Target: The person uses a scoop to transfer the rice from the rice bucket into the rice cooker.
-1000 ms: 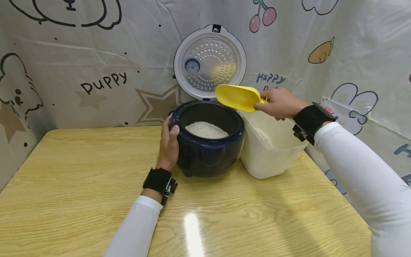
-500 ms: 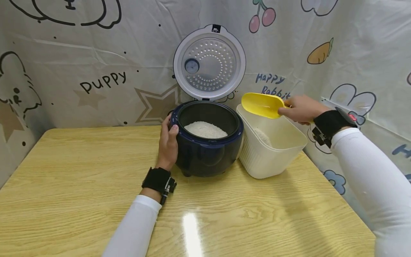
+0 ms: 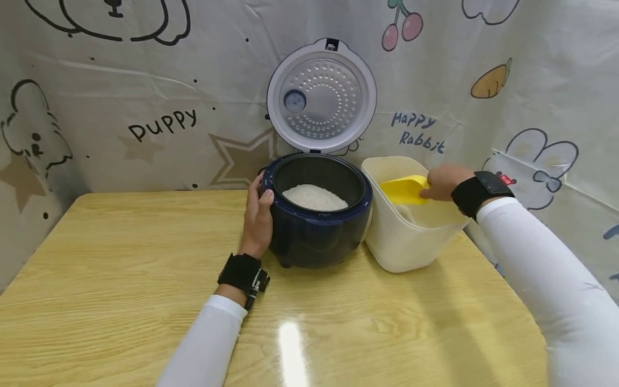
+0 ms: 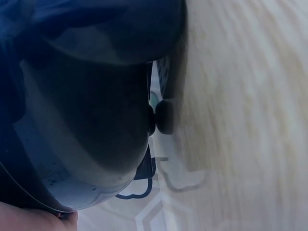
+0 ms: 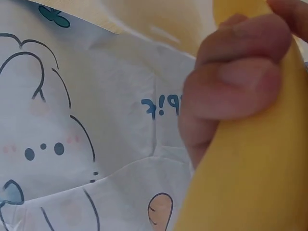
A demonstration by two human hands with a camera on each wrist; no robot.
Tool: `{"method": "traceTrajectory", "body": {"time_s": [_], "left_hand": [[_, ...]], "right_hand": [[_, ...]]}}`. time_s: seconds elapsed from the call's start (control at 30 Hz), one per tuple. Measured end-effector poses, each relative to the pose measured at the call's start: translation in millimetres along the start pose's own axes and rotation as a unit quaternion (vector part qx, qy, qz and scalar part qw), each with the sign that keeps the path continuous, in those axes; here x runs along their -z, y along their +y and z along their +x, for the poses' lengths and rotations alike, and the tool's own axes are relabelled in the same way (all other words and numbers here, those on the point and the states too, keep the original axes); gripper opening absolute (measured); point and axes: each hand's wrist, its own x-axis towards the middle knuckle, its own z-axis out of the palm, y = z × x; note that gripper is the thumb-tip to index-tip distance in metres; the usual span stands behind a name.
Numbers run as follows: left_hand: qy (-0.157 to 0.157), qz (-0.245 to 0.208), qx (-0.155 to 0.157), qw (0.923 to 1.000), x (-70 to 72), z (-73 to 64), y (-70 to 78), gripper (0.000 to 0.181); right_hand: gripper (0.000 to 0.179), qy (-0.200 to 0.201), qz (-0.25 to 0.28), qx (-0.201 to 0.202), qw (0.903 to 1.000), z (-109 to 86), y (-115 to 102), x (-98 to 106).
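In the head view a dark blue rice cooker (image 3: 316, 242) stands with its lid (image 3: 333, 105) raised and white rice (image 3: 314, 198) in its pot. My left hand (image 3: 258, 220) holds the cooker's left side, thumb near the rim. The left wrist view has the cooker's curved body (image 4: 91, 110) filling the left half. A yellow scoop (image 3: 403, 189) is in my right hand (image 3: 446, 181), its bowl dipped below the rim of the cream bin (image 3: 408, 250). Fingers (image 5: 236, 89) curl round the scoop's handle (image 5: 255, 168) in the right wrist view.
The bin stands close against the cooker's right side, with some rice low inside it. Both sit on a light wood table (image 3: 145, 269), near its back edge. A printed cloth (image 3: 169, 97) hangs behind them.
My right hand has carried the scoop from above the cooker's right edge rightward, then down into the bin. The left hand keeps its hold on the cooker.
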Motion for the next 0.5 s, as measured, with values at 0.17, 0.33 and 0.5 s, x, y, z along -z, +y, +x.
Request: {"method": "traceTrajectory", "body": {"time_s": [0.17, 0.33, 0.5], "left_hand": [[-0.004, 0.006, 0.006, 1.0, -1.4, -1.5, -0.8, 0.073], [-0.002, -0.003, 0.004, 1.0, -0.8, -1.5, -0.7, 0.073], [0.001, -0.003, 0.004, 1.0, 0.3, -0.5, 0.1, 0.073]], "right_hand": [[0.03, -0.007, -0.05, 0.0, 0.9987, 6.2, -9.8, -1.8], [0.028, -0.01, -0.069, 0.002, 0.9975, 14.8, -22.9, -6.4], [0.03, -0.007, -0.066, 0.018, 0.9976, 25.0, -33.8, -15.8]]}}
